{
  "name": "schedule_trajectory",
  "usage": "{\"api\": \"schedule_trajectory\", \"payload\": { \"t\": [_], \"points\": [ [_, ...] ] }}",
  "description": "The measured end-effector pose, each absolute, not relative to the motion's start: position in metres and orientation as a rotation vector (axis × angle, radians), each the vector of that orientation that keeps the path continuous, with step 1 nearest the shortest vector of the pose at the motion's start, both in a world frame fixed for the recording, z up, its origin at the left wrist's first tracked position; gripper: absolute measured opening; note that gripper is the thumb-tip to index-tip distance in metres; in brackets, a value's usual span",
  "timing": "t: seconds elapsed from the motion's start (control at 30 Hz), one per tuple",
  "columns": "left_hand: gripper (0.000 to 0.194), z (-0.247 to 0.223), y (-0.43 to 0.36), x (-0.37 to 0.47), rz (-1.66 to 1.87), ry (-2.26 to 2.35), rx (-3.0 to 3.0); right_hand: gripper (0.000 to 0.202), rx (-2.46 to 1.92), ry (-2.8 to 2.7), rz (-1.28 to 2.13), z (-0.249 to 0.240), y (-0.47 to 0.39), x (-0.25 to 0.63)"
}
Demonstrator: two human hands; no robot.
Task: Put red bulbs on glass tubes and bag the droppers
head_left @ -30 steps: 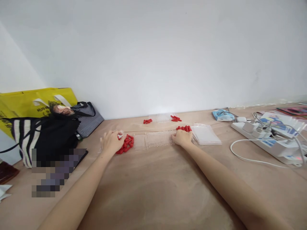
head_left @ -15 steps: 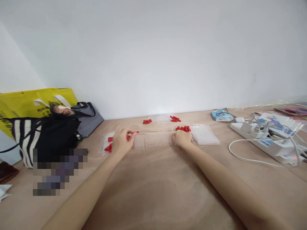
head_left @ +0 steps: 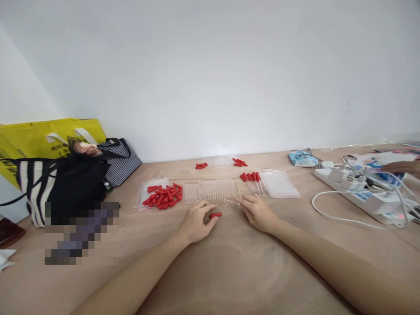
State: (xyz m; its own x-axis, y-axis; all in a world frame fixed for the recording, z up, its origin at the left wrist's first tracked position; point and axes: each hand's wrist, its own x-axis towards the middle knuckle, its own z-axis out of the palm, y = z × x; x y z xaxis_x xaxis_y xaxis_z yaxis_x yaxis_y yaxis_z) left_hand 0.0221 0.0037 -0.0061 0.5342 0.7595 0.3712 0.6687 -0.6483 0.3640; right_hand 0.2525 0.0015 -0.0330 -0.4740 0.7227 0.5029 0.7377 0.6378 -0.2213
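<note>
My left hand (head_left: 199,221) holds a red rubber bulb (head_left: 215,215) between thumb and fingers, above the table's middle. Facing it, my right hand (head_left: 258,212) pinches a thin clear tube (head_left: 231,202) that points left toward the bulb; the two pieces are apart. Behind my hands lies a row of clear tubes (head_left: 216,190). A heap of red bulbs (head_left: 164,196) rests on clear plastic bags (head_left: 142,192) to the left. Several tubes with red bulbs on them (head_left: 252,177) lie beyond my right hand, beside a stack of clear bags (head_left: 280,183).
Near the wall are two small groups of red bulbs (head_left: 201,166) (head_left: 240,162). Black and yellow bags (head_left: 62,183) (head_left: 49,135) stand left. At right lie a blue mask packet (head_left: 303,159), a white power strip (head_left: 361,192) with cables, and another person's hand (head_left: 402,167).
Both hands have come nearer and toward the middle, my left now with a bulb and my right with a tube. The bulb heap is uncovered. Another person's hand has appeared at the right.
</note>
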Motion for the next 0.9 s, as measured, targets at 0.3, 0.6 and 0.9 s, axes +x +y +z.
{"api": "schedule_trajectory", "payload": {
  "t": [0.3,0.6,0.9],
  "points": [
    [0.018,-0.010,0.005,0.028,0.769,1.125,2.779,0.017,-1.158,-2.303,-0.075,-0.028,-0.002,0.247],
    [0.016,-0.008,0.003,0.028,0.766,1.141,2.732,0.015,-1.097,-2.253,-0.041,-0.026,-0.010,0.236],
    [0.019,-0.009,0.004,0.028,0.802,1.129,2.635,0.017,-1.029,-2.288,-0.183,-0.028,-0.011,0.232]
  ]
}}
